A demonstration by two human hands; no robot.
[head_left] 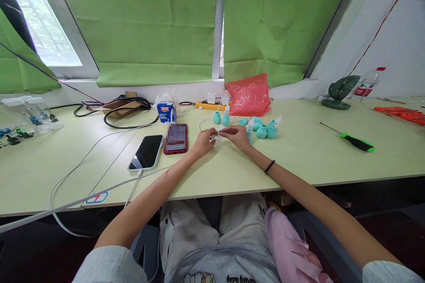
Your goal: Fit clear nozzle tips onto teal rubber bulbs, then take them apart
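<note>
Head view, with the hands as clock centre: the table (299,159) spreads all round, a red bag (249,97) lies at one o'clock and a phone (146,153) between eight and nine. The left hand (203,143) and right hand (238,136) come nearly fingertip to fingertip. Teal bulbs (262,131) cluster at three o'clock, some bearing clear tips. Smallest, at the centre, is a clear piece (217,138), seemingly pinched by both hands; its shape is hard to tell. The step in hand looks like fine two-handed fingerwork on it; the next move likely calls for steady, light pressure.
</note>
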